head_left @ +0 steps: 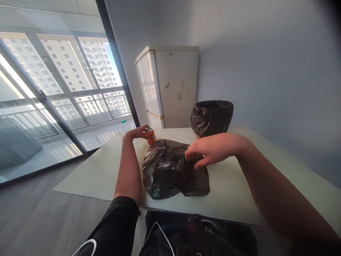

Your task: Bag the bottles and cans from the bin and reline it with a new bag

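An orange drink can [150, 137] stands upright on the table, left of the bag's far edge. My left hand [137, 132] reaches out to it, fingers closed around its upper left side. In front of me lies a dark, see-through plastic bag [167, 170], crumpled, with something teal showing through its lower left corner. My right hand [204, 151] is over the right part of this bag, thumb apart from the bent fingers and nothing visible between them. Whether its fingertips touch the bag I cannot tell. A clear plastic bottle [126, 126] with a green cap is partly hidden behind my left hand.
A bin lined with a black bag [204, 119] stands at the far side of the pale table [229, 199], against the wall. Behind the table is an old white fridge [177, 85]. Glass sliding doors [61, 92] are on the left. A white cable [163, 233] hangs over my lap.
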### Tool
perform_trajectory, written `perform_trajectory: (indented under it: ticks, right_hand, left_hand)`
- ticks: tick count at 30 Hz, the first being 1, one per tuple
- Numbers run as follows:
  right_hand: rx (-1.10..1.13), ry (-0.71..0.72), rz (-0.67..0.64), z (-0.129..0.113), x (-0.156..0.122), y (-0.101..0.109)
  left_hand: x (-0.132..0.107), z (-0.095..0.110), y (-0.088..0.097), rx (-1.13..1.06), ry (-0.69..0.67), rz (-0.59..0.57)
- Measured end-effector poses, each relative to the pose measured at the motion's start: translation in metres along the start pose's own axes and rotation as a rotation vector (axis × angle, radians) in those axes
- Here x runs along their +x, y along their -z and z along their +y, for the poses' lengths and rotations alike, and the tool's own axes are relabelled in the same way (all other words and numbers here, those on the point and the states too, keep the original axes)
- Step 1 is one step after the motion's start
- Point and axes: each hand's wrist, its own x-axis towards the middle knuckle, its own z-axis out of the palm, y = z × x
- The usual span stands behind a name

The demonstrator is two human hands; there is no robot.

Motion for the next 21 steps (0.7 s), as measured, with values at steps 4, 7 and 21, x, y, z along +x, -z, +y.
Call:
perform_trajectory:
  ticks: [4, 7, 21]
  right_hand:
    - [-0.036, -0.056, -0.091, -0.002, 0.007, -0.002]
    - [-0.103, -0.050, -0.118, -0.002, 0.012, -0.004]
    - [-0.132, 0.151, -0.133, -0.006, 0.058, -0.027]
  left_hand:
    - [0.012, -0.006, -0.008, 0.053, 0.046, 0.017]
    - [0.018, -0.012, -0.012, 0.078, 0.074, 0.037]
    - [0.009, 0.013, 0.005, 0.135, 0.129, 0.100]
